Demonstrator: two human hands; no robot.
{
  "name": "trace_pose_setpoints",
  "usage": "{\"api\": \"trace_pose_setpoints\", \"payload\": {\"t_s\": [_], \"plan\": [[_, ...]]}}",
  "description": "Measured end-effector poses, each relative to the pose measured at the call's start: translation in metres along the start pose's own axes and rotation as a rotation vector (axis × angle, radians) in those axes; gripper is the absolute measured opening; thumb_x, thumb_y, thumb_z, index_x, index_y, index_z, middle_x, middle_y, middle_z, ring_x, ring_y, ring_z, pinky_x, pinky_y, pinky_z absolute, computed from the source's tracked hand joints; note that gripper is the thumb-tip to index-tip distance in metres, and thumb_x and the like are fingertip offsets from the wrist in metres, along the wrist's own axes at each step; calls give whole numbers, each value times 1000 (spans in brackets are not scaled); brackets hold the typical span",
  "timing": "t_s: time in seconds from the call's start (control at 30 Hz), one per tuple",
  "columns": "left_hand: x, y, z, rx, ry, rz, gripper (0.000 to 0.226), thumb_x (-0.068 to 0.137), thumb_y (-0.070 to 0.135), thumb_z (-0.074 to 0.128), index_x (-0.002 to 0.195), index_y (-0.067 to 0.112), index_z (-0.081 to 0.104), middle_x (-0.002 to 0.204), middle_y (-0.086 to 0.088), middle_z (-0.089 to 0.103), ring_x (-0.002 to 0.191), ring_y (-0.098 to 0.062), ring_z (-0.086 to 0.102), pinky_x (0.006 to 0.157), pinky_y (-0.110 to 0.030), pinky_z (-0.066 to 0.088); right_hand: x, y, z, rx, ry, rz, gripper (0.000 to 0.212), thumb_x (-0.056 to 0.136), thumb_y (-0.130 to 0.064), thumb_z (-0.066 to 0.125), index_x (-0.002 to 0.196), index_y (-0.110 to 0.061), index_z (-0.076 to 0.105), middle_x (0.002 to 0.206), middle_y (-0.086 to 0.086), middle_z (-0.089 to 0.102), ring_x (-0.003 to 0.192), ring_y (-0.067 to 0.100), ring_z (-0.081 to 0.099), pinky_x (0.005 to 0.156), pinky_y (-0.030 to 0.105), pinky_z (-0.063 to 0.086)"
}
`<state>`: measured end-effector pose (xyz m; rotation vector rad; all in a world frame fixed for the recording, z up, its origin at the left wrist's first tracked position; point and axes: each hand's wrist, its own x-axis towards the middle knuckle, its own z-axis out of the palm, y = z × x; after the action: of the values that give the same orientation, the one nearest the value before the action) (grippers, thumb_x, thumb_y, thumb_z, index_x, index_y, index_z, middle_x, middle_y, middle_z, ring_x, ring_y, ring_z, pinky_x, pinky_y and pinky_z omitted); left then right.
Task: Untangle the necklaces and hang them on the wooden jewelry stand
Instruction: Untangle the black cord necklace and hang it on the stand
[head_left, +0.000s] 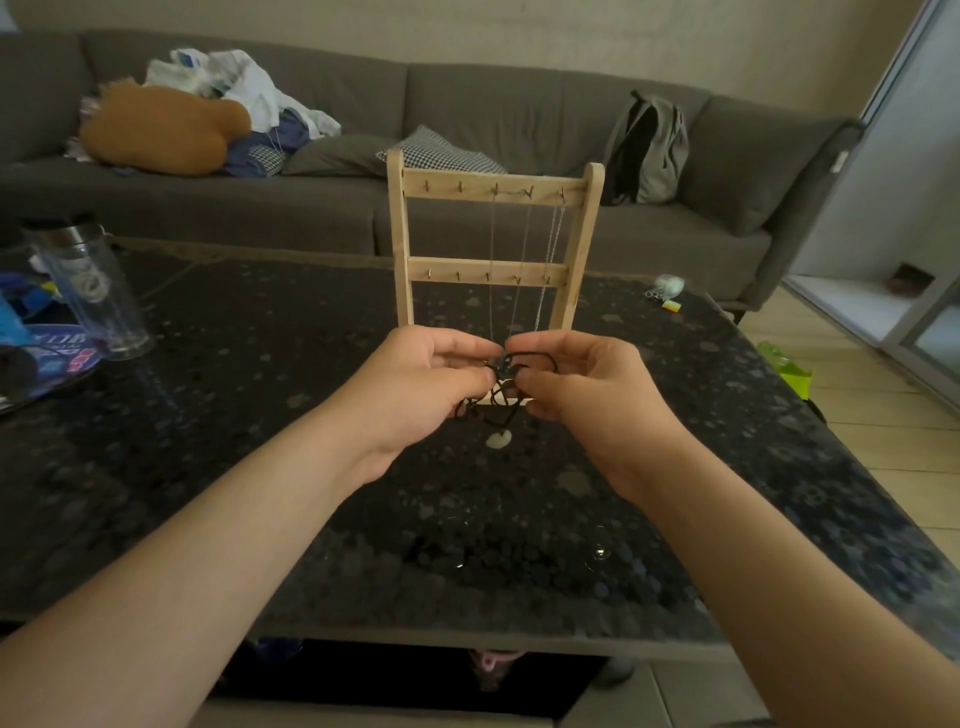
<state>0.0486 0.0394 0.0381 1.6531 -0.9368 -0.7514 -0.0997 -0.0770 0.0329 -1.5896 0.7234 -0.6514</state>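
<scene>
The black cord necklace (506, 364) looks soft, limp and very light. It should give no resistance, but will likely flop and re-loop wherever it goes slack. The snarl is probably best worked by taking 1 strand on each side and easing them apart, not yanking. The pale pendant (498, 439) is likely the only weight on it and may be brittle, so keeping it dangling clear of the counter (260, 415) seems wise.

The cord is thin, matte and dark, bunched in several crossed loops. The small, whitish, rounded pendant hangs at 6 o'clock below the tangle.

The left hand (415, 384) and right hand (582, 384) meet above the middle of the counter. Each pinches the cord between thumb and fingertips, with the tangle between them. At 12 o'clock beyond them is the wooden jewelry stand (400, 234), with 3 thin pale chains (491, 249) hung from hooks on its top bar.
</scene>
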Motion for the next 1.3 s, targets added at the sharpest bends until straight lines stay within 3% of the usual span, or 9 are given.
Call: {"api": "trace_pose_setpoints", "payload": {"t_s": [0.1, 0.37, 0.63, 0.8, 0.97, 1.07, 1.2, 1.3], "plan": [[1, -1, 2, -9, -11, -16, 19, 104, 13, 70, 115, 26, 78, 106, 4, 83, 108, -15, 77, 103, -45, 61, 0, -1, 1, 37, -41, 28, 33, 98, 5, 66, 114, -21, 78, 93, -6, 82, 89, 11, 79, 76, 24, 59], [1, 1, 3, 5, -12, 7, 16, 105, 17, 68, 118, 25, 75, 103, 6, 84, 104, -10, 78, 102, -41, 61, 2, 2, -3, -43, 11, -16, 9, 100, -24, 74, 103, -24, 83, 101, 0, 83, 106, 17, 77, 90, 35, 60], [3, 2, 1, -113, 17, -53, 22, 107, 14, 65, 120, 26, 78, 110, 1, 82, 110, -19, 77, 101, -44, 61, 3, 3, -1, -41, 17, -44, 13, 106, -22, 67, 110, -23, 79, 102, 0, 82, 102, 13, 77, 92, 35, 62], [3, -1, 0, -22, 51, -4, 20, 110, 18, 61, 116, 26, 78, 113, -7, 78, 100, -19, 71, 90, -36, 59, 2, 2, 3, -103, -57, -35, 27, 112, -34, 55, 111, -18, 76, 103, 4, 82, 104, 16, 77, 94, 35, 61], [2, 0, -1, -14, -9, -24, 32, 113, 37, 52, 112, 24, 81, 107, -4, 80, 103, -16, 71, 108, -45, 55, 4, 3, 4, -41, -64, 27, 35, 114, -36, 49, 103, -13, 73, 104, 8, 79, 106, 21, 78, 94, 37, 62], [-1, 0, -3, -51, -100, -25, 38, 106, 50, 59, 111, 21, 83, 104, -11, 69, 94, -20, 61, 113, -51, 53, 4, 4, 2, 30, -52, -4, 31, 113, -31, 53, 104, -8, 74, 94, 6, 77, 99, 23, 77, 85, 33, 62], [-1, 1, -2, -18, -98, 34, 14, 101, 28, 74, 111, 23, 83, 105, -5, 81, 96, -16, 73, 101, -39, 60, 5, 6, 0, 6, -30, -25, 31, 111, -32, 57, 108, -8, 76, 103, 14, 80, 99, 30, 77, 84, 35, 62], [0, 0, 0, -87, -73, 2, 19, 101, 12, 73, 120, 15, 78, 105, -5, 83, 99, -16, 80, 94, -36, 64, 6, 7, -1, -8, 12, -20, 23, 109, -30, 62, 107, -12, 78, 100, 9, 82, 101, 29, 79, 87, 38, 62]]}}
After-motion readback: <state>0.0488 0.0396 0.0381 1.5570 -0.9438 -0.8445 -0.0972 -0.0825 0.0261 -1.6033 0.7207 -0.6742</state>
